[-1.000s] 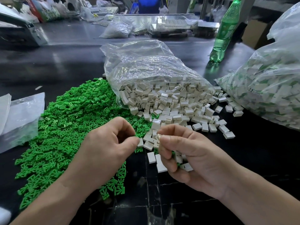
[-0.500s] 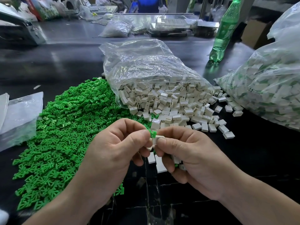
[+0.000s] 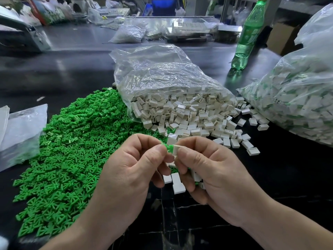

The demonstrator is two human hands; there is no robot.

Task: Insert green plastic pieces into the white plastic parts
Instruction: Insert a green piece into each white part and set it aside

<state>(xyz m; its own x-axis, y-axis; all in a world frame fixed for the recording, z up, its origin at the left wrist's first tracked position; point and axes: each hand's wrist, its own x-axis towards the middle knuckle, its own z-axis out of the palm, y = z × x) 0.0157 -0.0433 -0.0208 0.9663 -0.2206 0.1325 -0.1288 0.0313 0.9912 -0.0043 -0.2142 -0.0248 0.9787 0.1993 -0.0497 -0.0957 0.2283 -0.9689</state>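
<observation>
My left hand [image 3: 129,170] pinches a small green plastic piece [image 3: 167,147] between thumb and forefinger. My right hand [image 3: 212,172] pinches a white plastic part [image 3: 176,148] right beside it, and the green piece's end meets the white part's open side. More white and green bits show under my right palm, partly hidden. A wide heap of green pieces [image 3: 72,150] covers the dark table on the left. White parts [image 3: 189,116] spill from an open clear bag [image 3: 158,74] in the middle.
A big clear bag of white-and-green parts [image 3: 297,105] lies at the right. A green bottle [image 3: 246,35] stands behind it. An empty plastic bag [image 3: 19,130] lies at the left edge. A few loose white parts [image 3: 174,181] rest on the table below my hands.
My hands have come together and risen a little. The green piece, hidden in my left fingers a second ago, now shows between the fingertips and touches the white part.
</observation>
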